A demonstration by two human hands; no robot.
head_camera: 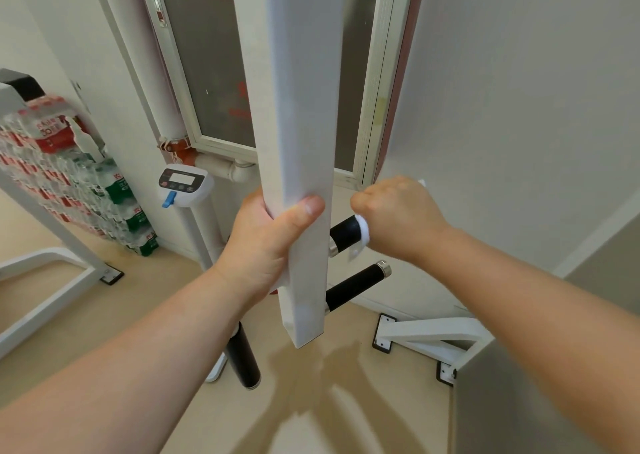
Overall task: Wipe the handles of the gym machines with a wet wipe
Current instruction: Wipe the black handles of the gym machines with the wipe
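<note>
A white square post (301,107) of a gym machine hangs down the middle of the view. My left hand (266,242) grips its lower part, thumb across the front face. To its right, the upper black handle (343,231) sticks out. My right hand (394,218) is curled round the end of that handle with a white wet wipe (362,237) wrapped between palm and grip. A second black handle (356,285) with a metal end cap lies just below. A third black handle (242,356) points down on the left side of the post.
Stacked packs of bottled water (69,176) stand at the left wall behind a white machine frame (52,273). A small display console (183,185) on a white pole stands beside the window. White floor brackets (426,339) sit at the right, by the wall.
</note>
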